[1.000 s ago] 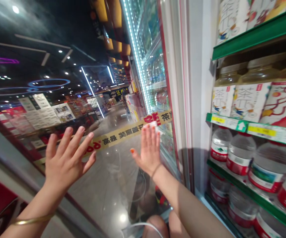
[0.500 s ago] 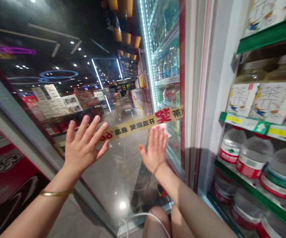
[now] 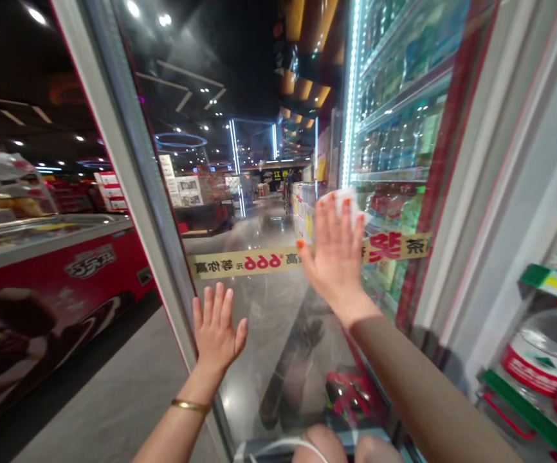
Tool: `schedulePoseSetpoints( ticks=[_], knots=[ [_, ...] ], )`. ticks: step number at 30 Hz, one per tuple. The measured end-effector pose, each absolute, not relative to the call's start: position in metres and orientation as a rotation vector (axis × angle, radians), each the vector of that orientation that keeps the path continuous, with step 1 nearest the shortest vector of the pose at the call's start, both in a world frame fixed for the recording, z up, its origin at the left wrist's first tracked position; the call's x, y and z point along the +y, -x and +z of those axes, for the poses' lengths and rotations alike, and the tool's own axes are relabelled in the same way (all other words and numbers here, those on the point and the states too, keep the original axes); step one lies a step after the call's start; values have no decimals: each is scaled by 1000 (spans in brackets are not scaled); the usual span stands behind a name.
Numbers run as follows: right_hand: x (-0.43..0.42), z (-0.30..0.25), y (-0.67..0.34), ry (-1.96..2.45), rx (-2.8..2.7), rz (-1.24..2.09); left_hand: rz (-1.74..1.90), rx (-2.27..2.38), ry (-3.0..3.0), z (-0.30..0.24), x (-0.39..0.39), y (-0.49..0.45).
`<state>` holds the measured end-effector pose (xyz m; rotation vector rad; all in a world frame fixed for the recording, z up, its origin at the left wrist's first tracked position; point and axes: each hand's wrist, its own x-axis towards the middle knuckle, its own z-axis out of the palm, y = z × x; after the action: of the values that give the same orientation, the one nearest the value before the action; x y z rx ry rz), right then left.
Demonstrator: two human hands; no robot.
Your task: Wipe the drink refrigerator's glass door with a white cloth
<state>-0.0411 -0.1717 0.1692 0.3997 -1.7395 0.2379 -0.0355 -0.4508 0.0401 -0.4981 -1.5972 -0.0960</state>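
A glass door (image 3: 254,315) in a pale metal frame stands in front of me. My right hand (image 3: 339,267) lies flat against the pane, fingers straight, holding a white tissue (image 3: 354,200) between its fingertips and the glass. Most of the tissue is hidden behind the fingers. Lower and to the left, my left hand (image 3: 217,328) is spread open with nothing in it, palm towards the glass close to the frame; whether it touches is hard to see. A yellow printed strip (image 3: 230,262) runs across the pane, partly covered by my right hand.
A red ice-cream freezer (image 3: 128,270) stands beyond the frame on the left. Lit shelves of bottles (image 3: 389,148) show through or in the glass. At right, a green-edged shelf (image 3: 524,405) holds large water bottles (image 3: 541,350). My knees (image 3: 324,444) are close below.
The view has swung left, showing more of the freezer and less of the right shelf. My right hand has moved up the glass with the tissue; my left hand sits lower beside the frame.
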Motion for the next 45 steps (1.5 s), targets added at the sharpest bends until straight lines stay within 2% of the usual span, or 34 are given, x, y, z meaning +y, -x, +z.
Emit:
schedulePoseSetpoints(
  ticks=[4,6,8,11,13,15,18,20,22,26,28,30,34,36,40,45],
  knots=[
    [-214,119,30,-1252,-1792,-200,-189,-1528,504,24,-448,36],
    [-210,128,30,-1414,-1807,-292,-219,-1517,509,24,-449,38],
    [-200,179,35,-1285,-1827,-237,-241,-1515,517,24,-449,41],
    [-201,270,43,-847,-1769,-51,-272,-1497,514,18,-450,48],
    [-214,286,45,-719,-1729,11,-292,-1484,505,13,-451,52],
    [-229,251,44,-942,-1750,-86,-316,-1463,499,7,-453,57],
    [-241,172,40,-1462,-1756,-370,-336,-1411,495,2,-455,61],
    [-238,160,42,-1573,-1745,-438,-346,-1401,491,2,-455,60],
    [-232,201,49,-1504,-1744,-397,-362,-1418,482,4,-452,57],
    [-233,335,67,-1011,-1702,-144,-470,-1451,450,16,-440,43],
    [-244,351,70,-784,-1662,-7,-571,-1430,457,26,-431,35],
    [-259,316,68,-772,-1659,20,-676,-1398,499,41,-422,27],
    [-290,190,58,-1227,-1766,-182,-818,-1387,528,82,-412,21],
    [-294,157,55,-1334,-1831,-157,-831,-1422,513,102,-412,24],
    [-266,162,58,-1372,-1808,-3,-641,-1578,530,112,-413,47],
    [-154,186,59,-1213,-1648,-77,-102,-1811,440,99,-425,77]
  ],
)
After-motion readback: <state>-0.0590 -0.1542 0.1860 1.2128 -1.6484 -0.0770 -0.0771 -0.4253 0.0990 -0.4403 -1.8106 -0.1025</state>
